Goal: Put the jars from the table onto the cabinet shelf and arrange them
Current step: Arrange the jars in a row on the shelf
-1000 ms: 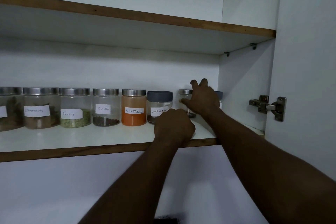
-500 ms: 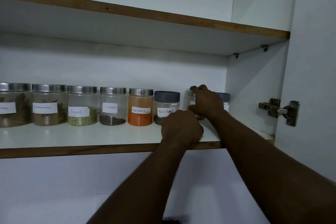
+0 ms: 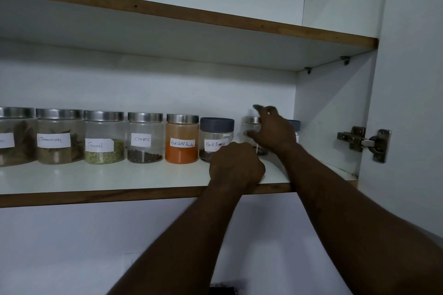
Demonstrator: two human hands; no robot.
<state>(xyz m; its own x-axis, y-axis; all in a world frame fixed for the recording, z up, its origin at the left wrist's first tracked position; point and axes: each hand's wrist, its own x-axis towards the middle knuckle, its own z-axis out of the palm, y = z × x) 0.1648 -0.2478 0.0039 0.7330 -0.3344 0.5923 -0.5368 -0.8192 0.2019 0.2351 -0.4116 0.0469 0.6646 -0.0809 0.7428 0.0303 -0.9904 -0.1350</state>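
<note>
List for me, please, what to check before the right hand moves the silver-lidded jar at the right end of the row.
1. Right hand gripping the silver-lidded jar: cannot tell; the hand is blurred and covers it.
2. Room beside the Black Pepper jar: ok; a gap shows between the two.
3. Blue-lidded jar behind the hand, clear of it: cannot tell; mostly hidden.
4. Left hand rests curled on the shelf's front edge: ok.
5. Row's labels face forward: ok up to Black Pepper; this jar's label is hidden.
</note>
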